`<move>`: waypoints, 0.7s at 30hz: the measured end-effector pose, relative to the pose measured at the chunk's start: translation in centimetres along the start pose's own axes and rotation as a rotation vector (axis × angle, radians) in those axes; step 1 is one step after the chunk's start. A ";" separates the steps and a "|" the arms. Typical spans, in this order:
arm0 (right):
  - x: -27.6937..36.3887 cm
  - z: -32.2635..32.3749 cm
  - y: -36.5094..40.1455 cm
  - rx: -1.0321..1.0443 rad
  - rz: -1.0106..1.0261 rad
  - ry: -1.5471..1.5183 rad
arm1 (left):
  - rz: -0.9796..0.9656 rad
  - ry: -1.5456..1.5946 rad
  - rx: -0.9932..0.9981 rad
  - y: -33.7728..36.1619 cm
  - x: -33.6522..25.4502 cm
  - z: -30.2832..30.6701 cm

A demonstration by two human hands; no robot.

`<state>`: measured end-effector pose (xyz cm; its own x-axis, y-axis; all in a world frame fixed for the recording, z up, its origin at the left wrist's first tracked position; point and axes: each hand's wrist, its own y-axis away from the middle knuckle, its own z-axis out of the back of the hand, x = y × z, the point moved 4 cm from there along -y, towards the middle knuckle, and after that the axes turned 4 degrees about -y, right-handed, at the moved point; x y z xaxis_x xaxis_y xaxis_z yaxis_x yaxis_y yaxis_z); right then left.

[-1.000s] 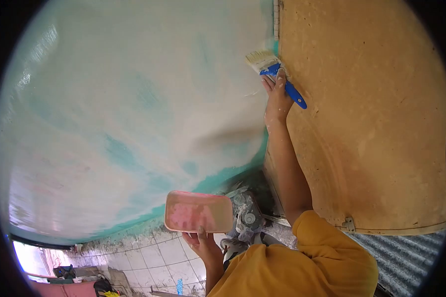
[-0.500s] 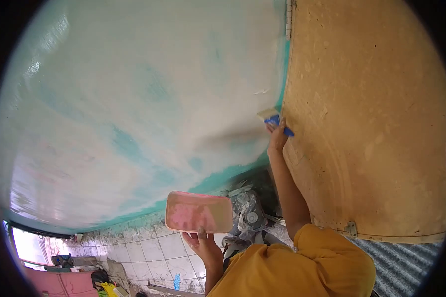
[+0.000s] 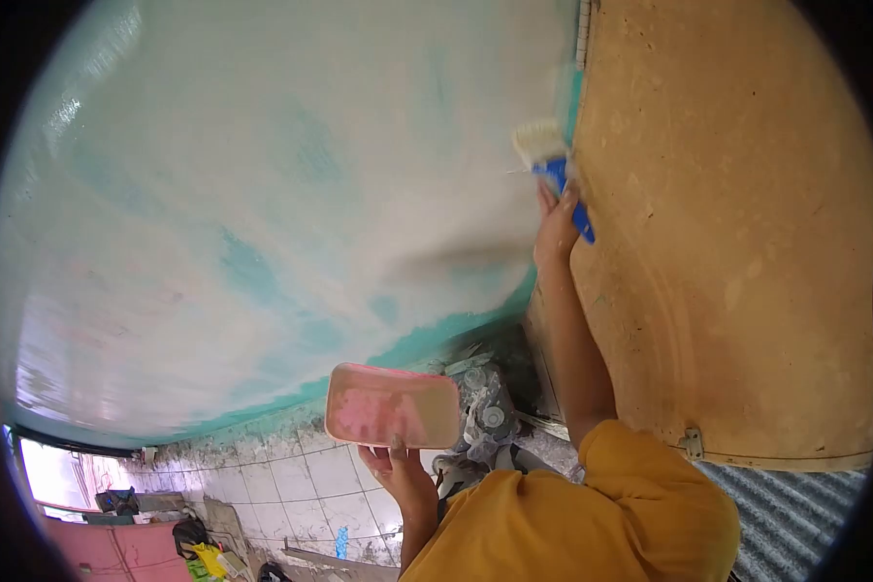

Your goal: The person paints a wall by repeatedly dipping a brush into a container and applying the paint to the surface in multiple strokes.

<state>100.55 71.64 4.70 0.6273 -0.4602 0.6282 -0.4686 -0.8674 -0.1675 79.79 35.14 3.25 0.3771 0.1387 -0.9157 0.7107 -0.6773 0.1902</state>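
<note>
My right hand (image 3: pixel 558 225) grips the blue handle of a wide paintbrush (image 3: pixel 550 167), its pale bristles pointing up against or close to the wall; contact is hard to tell. The wall (image 3: pixel 359 165) is coated in whitish paint, with turquoise patches showing through and a turquoise strip along its right and lower edges. Lower down, my left hand (image 3: pixel 404 475) holds a shallow rectangular plastic container (image 3: pixel 440 412) by its near rim, thumb over the edge. Pink and pale paint smears cover the container's inside.
A tan wooden panel (image 3: pixel 727 242) borders the wall on the right. Grey paint-splashed items (image 3: pixel 485 407) stand at the wall's foot, above a dirty tiled floor (image 3: pixel 301 485). Corrugated metal (image 3: pixel 795 519) lies at lower right; bags (image 3: pixel 204 558) sit at lower left.
My right hand has moved up along the wall's right edge with the paintbrush, whose bristles now point more upward. The container in my left hand has shifted only slightly.
</note>
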 end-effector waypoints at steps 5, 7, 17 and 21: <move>-7.9 10.6 4.3 -0.186 -0.144 0.052 | -0.003 -0.038 -0.042 -0.2 -0.4 0.6; -8.5 12.3 5.0 -0.289 -0.226 0.218 | -0.007 -0.038 -0.039 -0.3 -0.6 0.7; 6.8 -5.3 -1.1 -0.024 0.013 0.125 | 0.006 0.017 -0.043 -0.6 -0.3 1.3; 9.1 -9.6 -1.5 0.162 0.138 0.044 | 0.014 0.013 -0.004 -0.6 -0.2 0.6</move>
<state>101.02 70.51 17.95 0.5350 -0.5712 0.6225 -0.4396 -0.8174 -0.3722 78.96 35.04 3.08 0.3947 0.1385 -0.9083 0.7076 -0.6764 0.2043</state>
